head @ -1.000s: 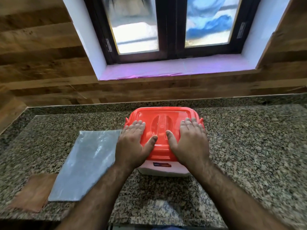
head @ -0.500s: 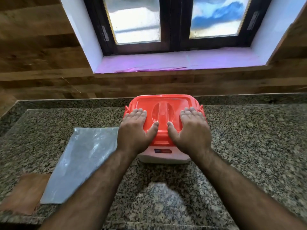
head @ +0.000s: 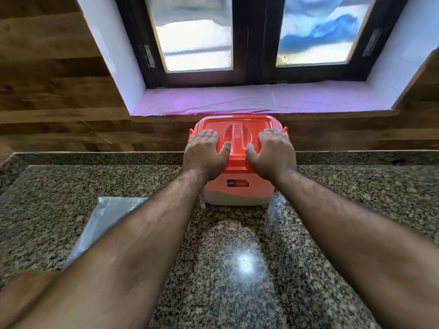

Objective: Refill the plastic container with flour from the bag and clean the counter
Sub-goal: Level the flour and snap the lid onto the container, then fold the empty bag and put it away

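Observation:
The plastic container, with its red lid closed, stands at the back of the granite counter, close to the wooden wall. White flour shows through its lower wall. My left hand lies flat on the left half of the lid. My right hand lies flat on the right half. The lid's moulded handle sits between my thumbs. An empty, flattened clear plastic bag lies on the counter at the left, partly hidden under my left forearm.
A brown flat piece lies at the counter's front left corner beside the bag. A raised granite ledge runs along the wall. Above it is a window sill covered in purple film.
Both hands have slid the container away from me, from mid-counter to the back by the wall. The bag has stayed in place and now lies nearer to me than the container.

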